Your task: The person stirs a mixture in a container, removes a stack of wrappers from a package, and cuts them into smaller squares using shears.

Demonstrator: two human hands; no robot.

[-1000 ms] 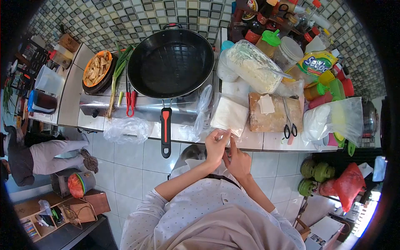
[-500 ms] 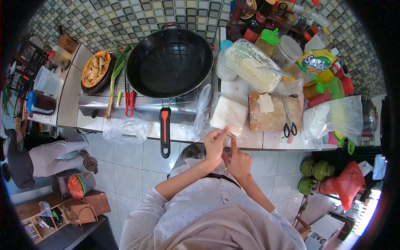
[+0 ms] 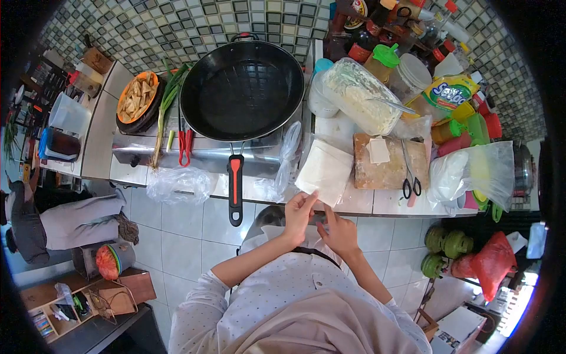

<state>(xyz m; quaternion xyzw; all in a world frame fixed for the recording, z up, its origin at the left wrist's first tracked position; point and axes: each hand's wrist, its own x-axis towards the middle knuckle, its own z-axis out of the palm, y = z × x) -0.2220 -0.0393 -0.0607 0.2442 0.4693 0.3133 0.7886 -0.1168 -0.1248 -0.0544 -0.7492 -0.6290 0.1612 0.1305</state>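
Pinching the near edge of the square white wrapper sheets, your left hand has its finger and thumb close together. Your right hand points one finger at their near corner; I can't tell if it grips. The sheets lie on the counter, left of the wooden cutting board.

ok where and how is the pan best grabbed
Likely by the long handle, from the front: it juts beyond the edge of the counter, leaving its end free to wrap. The small loop sits on the far rim of the pan.
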